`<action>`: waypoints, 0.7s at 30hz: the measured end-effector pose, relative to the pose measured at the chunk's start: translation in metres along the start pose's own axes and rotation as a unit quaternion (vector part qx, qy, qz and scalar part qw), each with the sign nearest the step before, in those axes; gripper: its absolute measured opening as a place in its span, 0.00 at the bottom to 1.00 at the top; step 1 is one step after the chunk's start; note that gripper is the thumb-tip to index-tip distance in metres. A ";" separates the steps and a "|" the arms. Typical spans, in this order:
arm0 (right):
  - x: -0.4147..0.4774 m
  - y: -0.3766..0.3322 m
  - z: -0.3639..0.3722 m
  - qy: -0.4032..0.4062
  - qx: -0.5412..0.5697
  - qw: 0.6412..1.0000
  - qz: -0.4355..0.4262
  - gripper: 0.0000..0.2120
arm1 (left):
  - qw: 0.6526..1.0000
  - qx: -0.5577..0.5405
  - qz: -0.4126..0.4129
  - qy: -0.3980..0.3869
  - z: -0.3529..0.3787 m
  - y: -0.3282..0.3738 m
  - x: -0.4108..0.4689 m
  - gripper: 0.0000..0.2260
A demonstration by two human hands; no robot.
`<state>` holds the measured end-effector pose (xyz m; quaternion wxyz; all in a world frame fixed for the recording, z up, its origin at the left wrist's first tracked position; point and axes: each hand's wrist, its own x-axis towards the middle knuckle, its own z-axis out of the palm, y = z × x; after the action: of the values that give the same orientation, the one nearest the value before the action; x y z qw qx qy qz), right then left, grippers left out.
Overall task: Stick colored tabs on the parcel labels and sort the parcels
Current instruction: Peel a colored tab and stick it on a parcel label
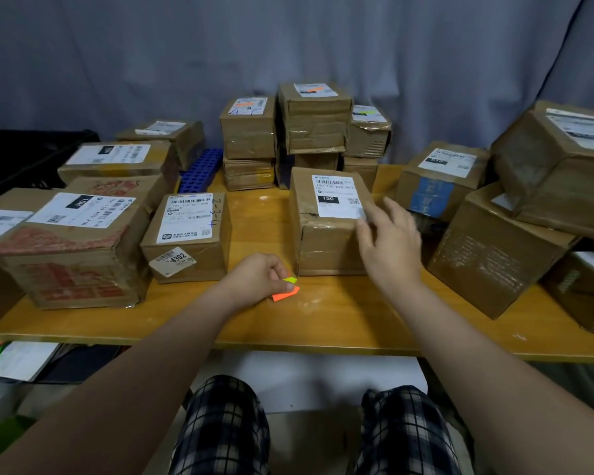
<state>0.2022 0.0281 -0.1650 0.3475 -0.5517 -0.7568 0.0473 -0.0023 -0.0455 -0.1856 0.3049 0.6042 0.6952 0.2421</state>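
Head view: at centre frame, coloured tabs (286,289) are pinched in the left hand (258,274) low over the counter (340,317), kept ready, while the open right hand (390,240) steadies the parcel (326,222) whose label (338,196) is seemingly untabbed.

Middle parcel's label (336,197) reads "150" — left parcel's sticker (173,260), "4302".

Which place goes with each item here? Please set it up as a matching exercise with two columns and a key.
Column 1:
1. colored tabs
2. parcel marked 150
3. blue rack
4. parcel marked 4302

Column 2:
A. under the right hand
B. behind the left-side parcels
C. in the left hand
D. left of the table centre

Pairs: 1-C, 2-A, 3-B, 4-D
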 end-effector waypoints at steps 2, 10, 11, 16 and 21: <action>-0.003 -0.012 0.004 -0.038 -0.020 0.994 -0.097 0.24 | 1.000 0.008 0.004 0.001 -0.001 0.000 -0.001 0.09; -0.010 -0.014 0.027 0.029 -0.057 0.987 -0.150 0.16 | 0.970 0.205 -0.118 0.056 -0.011 0.004 0.016 0.21; -0.010 -0.014 0.028 0.040 -0.062 0.986 -0.152 0.16 | 0.963 0.231 -0.134 0.030 -0.010 0.007 0.019 0.24; -0.012 -0.006 0.025 0.079 -0.075 0.982 -0.152 0.14 | 0.959 0.241 -0.149 -0.028 -0.012 0.019 0.029 0.24; -0.014 -0.004 0.024 0.071 -0.046 0.987 -0.140 0.15 | 0.978 0.150 -0.145 -0.016 -0.012 0.017 0.024 0.20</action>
<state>0.1875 0.0219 -0.1878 0.3775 -0.4580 -0.8013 -0.0755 -0.0016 -0.0184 -0.1683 0.2542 0.5395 0.7988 0.0786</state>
